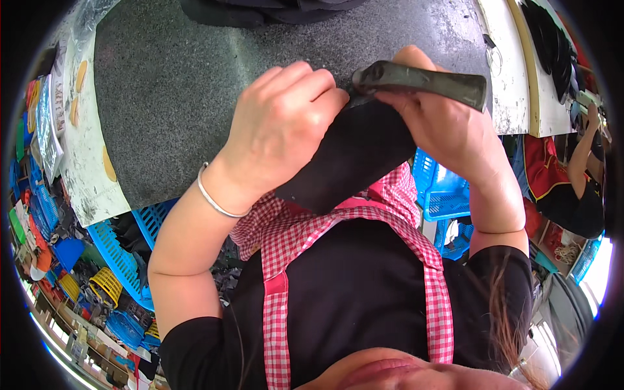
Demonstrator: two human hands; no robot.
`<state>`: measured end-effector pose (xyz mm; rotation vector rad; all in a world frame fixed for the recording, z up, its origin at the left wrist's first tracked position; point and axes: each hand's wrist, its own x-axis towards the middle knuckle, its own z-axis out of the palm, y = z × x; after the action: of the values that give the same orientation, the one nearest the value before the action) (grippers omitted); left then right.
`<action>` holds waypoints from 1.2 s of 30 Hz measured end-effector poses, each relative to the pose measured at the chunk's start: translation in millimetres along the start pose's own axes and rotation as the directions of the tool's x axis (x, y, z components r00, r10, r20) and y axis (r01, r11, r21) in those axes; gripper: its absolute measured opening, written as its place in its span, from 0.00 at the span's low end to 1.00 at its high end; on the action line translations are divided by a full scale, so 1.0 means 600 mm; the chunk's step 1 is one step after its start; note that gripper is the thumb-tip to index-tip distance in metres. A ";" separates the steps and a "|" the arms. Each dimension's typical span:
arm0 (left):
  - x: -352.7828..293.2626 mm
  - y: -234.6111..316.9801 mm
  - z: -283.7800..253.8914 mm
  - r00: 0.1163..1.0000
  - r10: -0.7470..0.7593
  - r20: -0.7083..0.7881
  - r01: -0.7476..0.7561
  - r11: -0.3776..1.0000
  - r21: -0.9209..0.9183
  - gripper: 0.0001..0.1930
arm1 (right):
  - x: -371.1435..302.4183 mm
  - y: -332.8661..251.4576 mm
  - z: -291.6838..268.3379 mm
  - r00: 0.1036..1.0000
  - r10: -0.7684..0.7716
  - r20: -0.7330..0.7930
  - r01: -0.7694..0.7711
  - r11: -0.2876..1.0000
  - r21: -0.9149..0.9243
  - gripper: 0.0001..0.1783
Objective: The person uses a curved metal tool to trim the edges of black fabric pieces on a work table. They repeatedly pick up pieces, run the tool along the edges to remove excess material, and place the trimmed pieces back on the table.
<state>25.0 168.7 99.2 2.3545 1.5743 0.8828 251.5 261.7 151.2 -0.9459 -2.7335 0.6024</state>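
My left hand (279, 123) is closed at the middle of the dark stone slab (175, 97), its fingers curled down on the upper edge of a black flat piece of material (361, 153). That piece hangs over the slab's near edge toward my lap, and its lower end is rounded. In my right hand (448, 130) is a hammer with a worn dark metal head (435, 83), held close to the left fingertips. My fingers hide the hammer's handle and most of the piece's upper edge.
A pile of black pieces (266, 10) lies at the slab's far edge. Blue plastic baskets (117, 253) stand below on the left, another blue basket (448, 195) under the right side. More black pieces (549, 45) lie on a table at the far right, near another person's arm (580, 153).
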 end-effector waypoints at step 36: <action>-0.126 -0.021 -0.049 0.986 0.011 -0.164 0.004 0.996 0.087 0.09 | 0.057 -0.091 0.046 0.966 -0.255 0.042 0.252 0.965 0.075 0.12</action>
<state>-21.6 101.7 89.0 2.3979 1.7028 1.0550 186.6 235.2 151.5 -0.5587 -2.7949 0.6750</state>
